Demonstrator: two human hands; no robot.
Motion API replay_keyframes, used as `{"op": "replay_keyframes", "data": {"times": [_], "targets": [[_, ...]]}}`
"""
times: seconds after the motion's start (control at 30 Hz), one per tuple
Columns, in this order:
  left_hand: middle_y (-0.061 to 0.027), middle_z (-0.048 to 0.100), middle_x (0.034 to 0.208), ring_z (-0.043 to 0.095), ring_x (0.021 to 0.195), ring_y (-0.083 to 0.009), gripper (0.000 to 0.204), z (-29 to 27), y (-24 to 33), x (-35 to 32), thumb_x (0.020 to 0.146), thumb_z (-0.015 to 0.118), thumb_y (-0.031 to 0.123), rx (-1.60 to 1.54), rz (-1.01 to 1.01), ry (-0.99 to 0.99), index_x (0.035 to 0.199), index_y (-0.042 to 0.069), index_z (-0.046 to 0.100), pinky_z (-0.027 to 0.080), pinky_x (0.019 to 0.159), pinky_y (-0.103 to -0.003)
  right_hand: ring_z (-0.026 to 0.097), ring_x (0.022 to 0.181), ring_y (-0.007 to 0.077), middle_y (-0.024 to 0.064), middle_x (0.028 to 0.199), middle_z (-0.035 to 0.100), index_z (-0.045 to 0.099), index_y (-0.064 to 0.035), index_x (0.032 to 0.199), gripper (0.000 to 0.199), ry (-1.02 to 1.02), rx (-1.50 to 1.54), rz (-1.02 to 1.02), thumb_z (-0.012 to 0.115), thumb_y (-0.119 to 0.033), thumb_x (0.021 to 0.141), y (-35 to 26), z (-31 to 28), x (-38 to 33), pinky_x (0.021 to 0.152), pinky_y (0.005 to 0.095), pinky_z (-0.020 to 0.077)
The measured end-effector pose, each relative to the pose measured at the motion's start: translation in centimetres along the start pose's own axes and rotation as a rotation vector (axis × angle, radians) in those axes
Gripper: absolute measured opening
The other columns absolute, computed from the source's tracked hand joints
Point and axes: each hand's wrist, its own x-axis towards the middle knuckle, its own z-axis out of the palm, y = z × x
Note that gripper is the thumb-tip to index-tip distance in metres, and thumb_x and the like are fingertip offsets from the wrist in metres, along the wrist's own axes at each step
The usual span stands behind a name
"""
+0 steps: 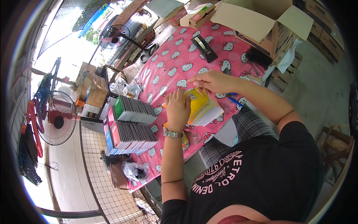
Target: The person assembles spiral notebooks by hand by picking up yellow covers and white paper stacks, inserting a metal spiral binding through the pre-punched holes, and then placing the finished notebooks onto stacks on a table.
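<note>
Yellow notebook stack (203,108) is gripped near the table edge (194,151) by left hand (178,111) and right hand (212,81); pink tablecloth (179,63) beyond lies open.

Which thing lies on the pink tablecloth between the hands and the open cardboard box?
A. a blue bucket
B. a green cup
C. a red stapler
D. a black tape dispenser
D: a black tape dispenser lies on the pink tablecloth, beyond the hands, left and right, which hold a stack of yellow notebooks, and before the open cardboard box.
</note>
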Motion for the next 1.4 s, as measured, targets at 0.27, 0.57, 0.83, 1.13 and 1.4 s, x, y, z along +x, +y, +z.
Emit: {"op": "replay_keyframes", "data": {"times": [0.27,0.57,0.83,1.13,1.4], "targets": [[-0.0111,0.064,0.097,0.060,0.093,-0.0300,0.025,0.0,1.6,0.1,0.088,0.060,0.014,-0.059,0.085,0.012,0.110,0.004,0.054,0.041,0.089,-0.043,0.066,0.085,0.0384,0.0159,0.091,0.065,0.049,-0.0050,0.123,0.030,0.016,-0.343,-0.058,0.055,-0.012,0.094,-1.9,-0.1,-0.6,0.075,0.0424,0.0526],[-0.0114,0.064,0.099,0.057,0.099,-0.0327,0.019,0.3,0.4,1.1,0.094,0.058,0.019,-0.241,0.012,-0.127,0.110,0.008,0.056,0.039,0.091,-0.047,0.064,0.105,0.0290,0.0203,0.108,0.063,0.051,-0.0031,0.126,0.049,0.286,-0.706,0.308,0.064,-0.033,0.089,19.0,-1.8,2.4,0.082,0.0463,0.0529],[-0.0064,0.062,0.107,0.054,0.106,-0.0290,0.027,0.7,-0.2,-1.9,0.088,0.067,0.030,0.123,-0.152,0.043,0.106,0.011,0.061,0.032,0.093,-0.057,0.063,0.102,0.0242,0.0145,0.118,0.062,0.060,-0.0042,0.123,0.047,0.059,-0.029,0.398,0.066,-0.029,0.083,16.1,-1.0,2.2,0.089,0.0367,0.0515],[-0.0084,0.060,0.093,0.054,0.096,-0.0288,0.028,0.6,0.2,-0.6,0.078,0.076,0.024,-0.112,-0.082,0.055,0.097,0.007,0.064,0.039,0.087,-0.043,0.059,0.112,0.0201,0.0141,0.128,0.058,0.061,0.0026,0.123,0.052,-0.613,0.553,0.082,0.065,-0.026,0.079,2.0,-5.2,4.3,0.096,0.0335,0.0467],[-0.0111,0.061,0.093,0.057,0.085,-0.0280,0.024,-0.6,-3.1,-1.7,0.078,0.071,0.008,-0.265,-0.158,0.102,0.100,0.001,0.062,0.046,0.078,-0.037,0.057,0.112,0.0193,0.0140,0.123,0.059,0.063,-0.0009,0.122,0.049,-0.607,0.986,0.036,0.069,-0.023,0.078,2.4,-4.2,4.6,0.096,0.0330,0.0450]]}}
